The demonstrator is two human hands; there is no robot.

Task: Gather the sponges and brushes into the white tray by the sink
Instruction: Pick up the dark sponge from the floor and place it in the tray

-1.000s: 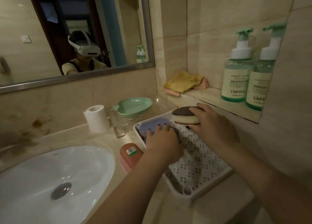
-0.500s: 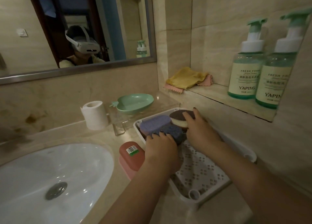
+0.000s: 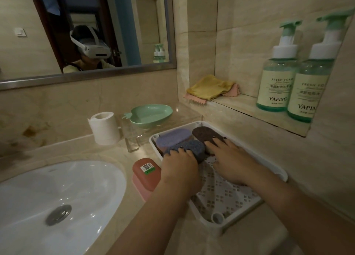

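Note:
The white tray point(image 3: 276, 173) with a perforated floor stands on the counter right of the sink. Three sponges lie side by side at its far end: a light purple sponge point(image 3: 172, 138), a dark blue sponge point(image 3: 190, 149) and a brown sponge point(image 3: 206, 134). My left hand point(image 3: 179, 169) curls over the near end of the dark blue sponge. My right hand point(image 3: 233, 161) lies flat with its fingertips on the brown sponge, pressing it down in the tray. A red-brown sponge point(image 3: 147, 173) with a barcode label lies on the counter just left of the tray.
A white sink point(image 3: 57, 197) fills the lower left. Behind the tray stand a toilet paper roll point(image 3: 104, 128) and a green dish point(image 3: 150, 115) on a clear stand. A wall niche holds folded cloths point(image 3: 211, 88) and two soap pump bottles point(image 3: 278, 78).
My right hand has lowered the brown sponge from above the tray into its far right corner. My left hand stays on the dark blue sponge. The camera has moved closer.

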